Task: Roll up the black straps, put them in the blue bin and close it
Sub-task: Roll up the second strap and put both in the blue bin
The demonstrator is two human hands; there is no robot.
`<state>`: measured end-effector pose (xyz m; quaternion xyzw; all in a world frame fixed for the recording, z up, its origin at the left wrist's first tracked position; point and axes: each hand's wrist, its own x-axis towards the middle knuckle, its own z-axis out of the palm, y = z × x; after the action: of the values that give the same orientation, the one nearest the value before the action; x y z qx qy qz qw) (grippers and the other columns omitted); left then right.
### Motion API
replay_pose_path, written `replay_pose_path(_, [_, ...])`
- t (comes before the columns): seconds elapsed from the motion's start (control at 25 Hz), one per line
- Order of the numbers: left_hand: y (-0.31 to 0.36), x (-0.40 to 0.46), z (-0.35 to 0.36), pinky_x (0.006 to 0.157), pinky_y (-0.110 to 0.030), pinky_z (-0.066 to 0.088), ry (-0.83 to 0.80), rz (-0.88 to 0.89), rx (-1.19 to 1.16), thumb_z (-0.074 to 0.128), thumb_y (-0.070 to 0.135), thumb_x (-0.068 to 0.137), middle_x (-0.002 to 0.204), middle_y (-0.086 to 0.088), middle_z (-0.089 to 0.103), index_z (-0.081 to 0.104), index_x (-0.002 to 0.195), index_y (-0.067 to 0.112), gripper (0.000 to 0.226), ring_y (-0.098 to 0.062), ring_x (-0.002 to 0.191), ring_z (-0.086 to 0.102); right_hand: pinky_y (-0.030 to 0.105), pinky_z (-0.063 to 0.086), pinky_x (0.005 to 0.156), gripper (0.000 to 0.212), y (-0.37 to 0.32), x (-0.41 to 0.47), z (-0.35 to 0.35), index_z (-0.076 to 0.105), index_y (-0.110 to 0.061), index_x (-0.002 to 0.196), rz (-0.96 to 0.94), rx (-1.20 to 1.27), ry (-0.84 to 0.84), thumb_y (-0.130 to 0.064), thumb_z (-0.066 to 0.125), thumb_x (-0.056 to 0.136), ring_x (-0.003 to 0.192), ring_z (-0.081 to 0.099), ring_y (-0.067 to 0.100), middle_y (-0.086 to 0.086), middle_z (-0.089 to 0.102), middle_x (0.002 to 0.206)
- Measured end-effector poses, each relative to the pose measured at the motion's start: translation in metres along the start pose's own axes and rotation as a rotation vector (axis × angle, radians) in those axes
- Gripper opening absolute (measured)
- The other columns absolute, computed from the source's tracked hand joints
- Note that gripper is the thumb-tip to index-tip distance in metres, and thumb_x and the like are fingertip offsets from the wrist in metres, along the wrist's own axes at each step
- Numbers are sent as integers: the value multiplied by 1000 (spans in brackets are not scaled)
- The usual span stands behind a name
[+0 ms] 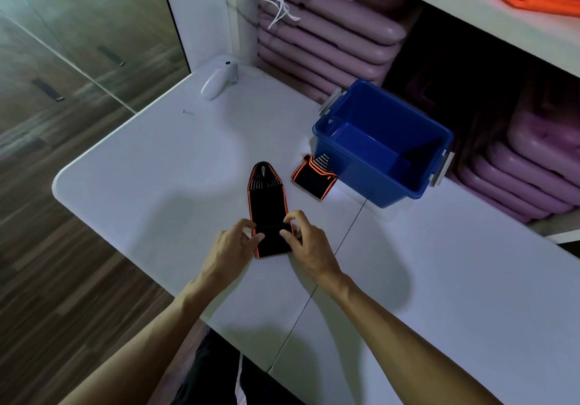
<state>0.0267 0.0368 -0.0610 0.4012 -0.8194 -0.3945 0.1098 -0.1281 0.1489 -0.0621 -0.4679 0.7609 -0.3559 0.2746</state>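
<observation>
Rolling is the step in hand: the left hand [230, 243] and right hand [306, 243] sit on either side of the near end of a black strap [268, 203] edged in orange, which lies flat on the white table [157, 169] and points away from the person. Both forearms reach forward, wrists low, palms turned inward. Each hand's fingers are curled and pinching the strap's near end, where a first fold or turn seems to be started; thumbs press on top, and neither hand is open. To my eye only a little is wound so far, so the next move calls for turning the roll forward evenly, keeping both edges aligned so it stays tight up to the ribbed tip at the far end. Beyond it, a second strap [314, 177] lies just beside the blue bin [373, 181], seemingly touching its near wall; whether it is already rolled I cannot tell. The bin stands open and looks empty, with grey latches at its ends; no lid is in sight
</observation>
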Motion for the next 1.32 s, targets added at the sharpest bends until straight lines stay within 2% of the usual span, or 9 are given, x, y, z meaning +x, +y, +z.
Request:
replay_pose_path(0.08, [3,-2,2,56,-33,45,47,26,-11,61,29,90,62,-1,65,54,103,16,19,-15,53,56,39,53,69,7,0,0,7,57,-22,104,-35,-63,68,-27,56,99,77,60,16,-2,65,84])
replay_pose_path(0.28, [-9,-12,3,67,-34,52,137,239,199,51,45,89,104,-3,58,62,107,18,34,-21,91,58,28,51,82,50,11,-9,-7,58,-24,128,-101,-329,-56,-53,61,88,111,45,19,2,49,129])
replay_pose_path(0.44, [-21,-18,-4,72,-32,53,7,375,398,56,55,81,119,-1,58,55,124,14,59,-21,102,60,42,53,87,54,14,-7,-12,52,-16,135,-239,-450,-132,-32,69,86,110,49,25,2,52,133])
replay_pose_path(0.6, [-20,-12,-12,69,-29,50,-40,310,265,47,53,89,113,2,62,57,127,17,53,-19,87,64,37,50,92,49,12,0,-21,51,-15,138,-206,-369,-188,-39,58,95,111,49,19,1,59,125])
replay_pose_path(0.68, [-18,-4,-15,66,-33,50,-64,238,148,36,59,90,97,1,65,65,110,18,54,-20,77,63,32,48,90,45,4,4,-25,52,-16,135,-109,-279,-209,-42,52,98,107,49,15,-2,60,113])
replay_pose_path(0.8, [-12,12,-13,63,-37,46,-50,49,53,38,58,90,69,-4,64,62,80,13,52,-26,67,59,22,50,70,35,-12,13,-20,49,-19,130,3,-164,-156,-38,50,100,90,55,14,-2,55,94])
replay_pose_path(0.92, [-3,17,-7,59,-38,46,39,-109,84,48,48,92,64,-5,68,55,95,19,30,-30,67,62,21,46,54,21,-15,16,-5,50,-15,117,-23,-119,-45,-28,52,101,68,56,12,-8,55,74])
replay_pose_path(1.12, [-2,8,-5,56,-29,35,161,-1,180,51,44,92,90,2,57,56,92,22,22,-22,70,55,33,53,80,43,-4,7,-2,57,-25,125,-19,-308,-37,-54,50,94,107,49,20,2,53,118])
replay_pose_path(1.32, [-24,-13,-15,65,-25,45,6,290,193,55,58,84,115,3,51,59,112,20,48,-13,87,57,39,55,82,75,1,-3,-5,48,-18,139,-127,-497,-156,-67,56,82,113,46,25,6,43,137])
